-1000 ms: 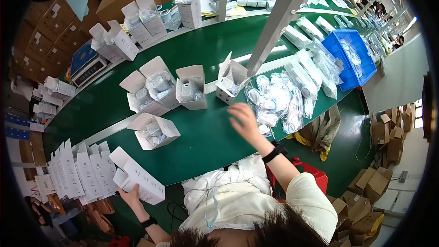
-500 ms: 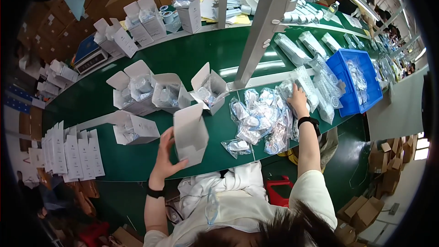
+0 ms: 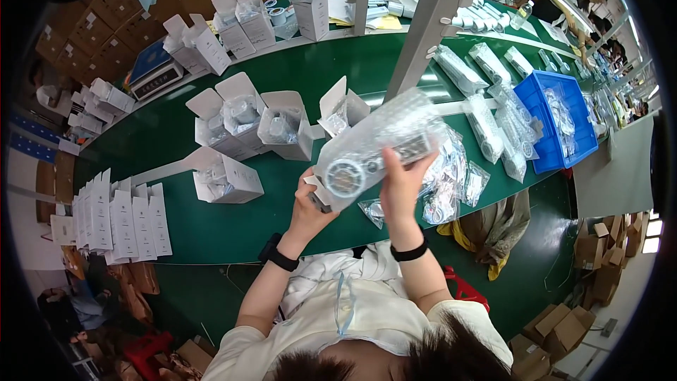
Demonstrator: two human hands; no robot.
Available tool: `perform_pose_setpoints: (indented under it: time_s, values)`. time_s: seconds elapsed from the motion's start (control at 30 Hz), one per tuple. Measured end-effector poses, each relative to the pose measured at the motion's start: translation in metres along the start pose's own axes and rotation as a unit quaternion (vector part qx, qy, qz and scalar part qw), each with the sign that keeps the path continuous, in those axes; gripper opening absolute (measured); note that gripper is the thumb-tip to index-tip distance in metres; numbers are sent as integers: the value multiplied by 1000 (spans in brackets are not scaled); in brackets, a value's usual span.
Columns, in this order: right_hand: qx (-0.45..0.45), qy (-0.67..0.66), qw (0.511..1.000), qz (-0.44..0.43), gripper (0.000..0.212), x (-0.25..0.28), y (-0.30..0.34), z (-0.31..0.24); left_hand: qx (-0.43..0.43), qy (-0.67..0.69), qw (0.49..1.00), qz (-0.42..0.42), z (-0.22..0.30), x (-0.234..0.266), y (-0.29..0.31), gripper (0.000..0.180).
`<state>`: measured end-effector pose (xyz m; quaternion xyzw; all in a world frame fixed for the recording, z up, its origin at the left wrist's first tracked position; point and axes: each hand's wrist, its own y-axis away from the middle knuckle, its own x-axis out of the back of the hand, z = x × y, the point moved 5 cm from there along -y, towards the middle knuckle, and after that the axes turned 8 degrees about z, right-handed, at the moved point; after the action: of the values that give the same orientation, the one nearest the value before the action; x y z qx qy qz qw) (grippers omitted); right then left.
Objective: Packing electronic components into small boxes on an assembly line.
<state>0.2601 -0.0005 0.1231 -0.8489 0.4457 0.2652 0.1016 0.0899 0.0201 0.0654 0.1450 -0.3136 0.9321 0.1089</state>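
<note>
My right hand (image 3: 402, 187) is closed around a bubble-wrapped device (image 3: 381, 130), a long pale piece with a round ring at its lower left end. It is tilted, held above the near part of the table. My left hand (image 3: 310, 213) grips a small white carton (image 3: 314, 182), mostly hidden behind the bubble wrap. The wrapped device's lower end is right at this carton; whether it is inside, I cannot tell. Partly covered by my right hand and the wrap is a pile of small bagged cables (image 3: 446, 180).
Open white cartons with bagged parts (image 3: 240, 120) stand left of centre on the green table (image 3: 296, 70). Flat cartons (image 3: 130, 222) lean at the left. More bubble-wrapped pieces (image 3: 486, 127) lie beside a blue bin (image 3: 546, 123). A metal post (image 3: 430, 21) rises behind my hands.
My right hand has come from the bubble-wrapped pieces at the right to the middle, bringing one along. The carton in my left hand is lower and now behind the wrap.
</note>
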Motion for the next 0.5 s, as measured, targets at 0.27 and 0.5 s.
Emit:
perform_pose_setpoints:
  time_s: [0.27, 0.5]
  values:
    - [280, 300, 891, -195, 72, -16, 42, 31, -9, -23, 998, 62, -7, 34, 25, 73]
    - [373, 427, 745, -352, 49, -37, 62, 23, -25, -19, 998, 58, -19, 34, 35, 73]
